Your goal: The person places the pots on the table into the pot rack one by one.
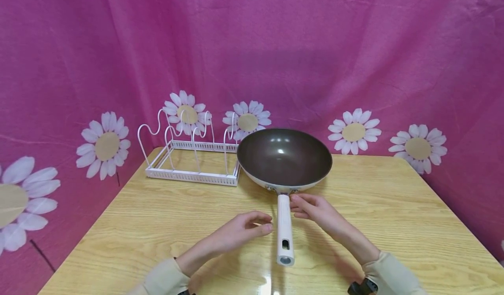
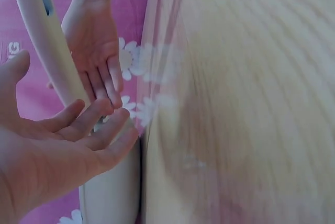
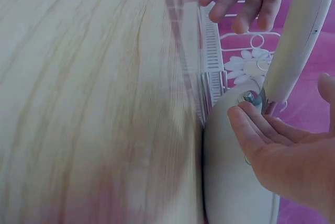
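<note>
A frying pan [image 1: 284,157] with a dark inside and a pale outer wall sits on the table, its white handle [image 1: 285,225] toward me. Left of the handle is my left hand [image 1: 242,230], fingers loosely bent and a small gap from it. My right hand [image 1: 316,211] is at the handle's right side, close to where it joins the pan; the head view does not settle whether the fingertips touch. Relaxed, extended fingers show on the left hand [image 2: 68,150] in the left wrist view and on the right hand [image 3: 285,150] in the right wrist view. Neither hand holds anything.
Just left of the pan, a white wire rack [image 1: 193,177] with several upright curved dividers stands on the wooden table [image 1: 393,207]. A pink cloth [image 1: 275,45] printed with white flowers hangs behind and at the sides.
</note>
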The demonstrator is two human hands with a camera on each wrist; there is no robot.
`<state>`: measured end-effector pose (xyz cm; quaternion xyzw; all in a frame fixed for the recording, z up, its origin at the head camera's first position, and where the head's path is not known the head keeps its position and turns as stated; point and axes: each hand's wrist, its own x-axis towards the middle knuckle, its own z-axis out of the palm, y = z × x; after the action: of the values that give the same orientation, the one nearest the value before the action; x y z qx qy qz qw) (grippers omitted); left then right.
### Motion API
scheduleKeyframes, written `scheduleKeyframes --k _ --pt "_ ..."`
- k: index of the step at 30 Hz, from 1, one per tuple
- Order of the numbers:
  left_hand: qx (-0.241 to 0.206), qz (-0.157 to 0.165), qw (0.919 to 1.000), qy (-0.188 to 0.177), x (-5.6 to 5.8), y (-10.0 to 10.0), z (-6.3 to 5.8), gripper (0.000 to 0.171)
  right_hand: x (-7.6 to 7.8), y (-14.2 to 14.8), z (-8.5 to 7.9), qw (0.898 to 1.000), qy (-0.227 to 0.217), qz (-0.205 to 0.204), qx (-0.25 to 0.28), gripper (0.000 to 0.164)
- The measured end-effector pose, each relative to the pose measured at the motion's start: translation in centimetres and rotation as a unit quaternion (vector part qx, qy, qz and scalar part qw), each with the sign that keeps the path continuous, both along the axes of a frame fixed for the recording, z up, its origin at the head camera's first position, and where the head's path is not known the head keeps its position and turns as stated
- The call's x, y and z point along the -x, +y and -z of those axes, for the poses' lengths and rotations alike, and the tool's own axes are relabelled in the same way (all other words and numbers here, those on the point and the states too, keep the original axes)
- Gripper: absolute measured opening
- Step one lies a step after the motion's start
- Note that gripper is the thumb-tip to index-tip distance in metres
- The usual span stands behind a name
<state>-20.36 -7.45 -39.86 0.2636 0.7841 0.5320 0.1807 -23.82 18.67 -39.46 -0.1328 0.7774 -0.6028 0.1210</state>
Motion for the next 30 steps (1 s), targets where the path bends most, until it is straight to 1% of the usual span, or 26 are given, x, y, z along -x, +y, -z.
scheduleKeyframes --k 3,7,10,14,19,21,23,26,30 --pt "-0.008 0.007 0.9999 -0.004 -0.3 0.3 0.1 0.06 0.0 -0.2 0.1 1.0 -0.019 -0.01 0.023 0.062" --pt "-0.041 0.022 0.9981 -0.041 -0.5 0.7 0.3 0.06 0.0 -0.4 0.3 0.997 -0.042 -0.027 0.052 0.064" --pt "-0.063 0.032 0.9945 -0.077 -0.7 1.1 0.3 0.064 0.0 -0.7 0.5 0.995 -0.063 -0.039 0.073 0.065" --pt "-0.076 0.043 0.9906 -0.105 -1.1 1.7 0.3 0.066 0.0 -1.1 0.8 0.99 -0.096 -0.044 0.097 0.066" --pt "-0.107 0.058 0.9833 -0.135 -1.6 2.3 0.4 0.061 0.2 -1.9 1.2 0.983 -0.126 -0.051 0.123 0.067" --pt "-0.128 0.068 0.9776 -0.153 -1.7 2.5 0.5 0.059 0.2 -2.2 1.3 0.979 -0.142 -0.054 0.135 0.068" --pt "-0.149 0.075 0.9702 -0.176 -1.8 2.7 0.5 0.058 0.1 -2.6 1.4 0.975 -0.158 -0.053 0.149 0.068" --pt "-0.183 0.085 0.9543 -0.22 -1.9 3.1 0.5 0.06 0.1 -3.0 1.4 0.97 -0.175 -0.05 0.163 0.066" --pt "-0.22 0.098 0.9348 -0.261 -2.2 3.9 0.6 0.06 0.1 -3.4 1.1 0.963 -0.192 -0.04 0.188 0.061"
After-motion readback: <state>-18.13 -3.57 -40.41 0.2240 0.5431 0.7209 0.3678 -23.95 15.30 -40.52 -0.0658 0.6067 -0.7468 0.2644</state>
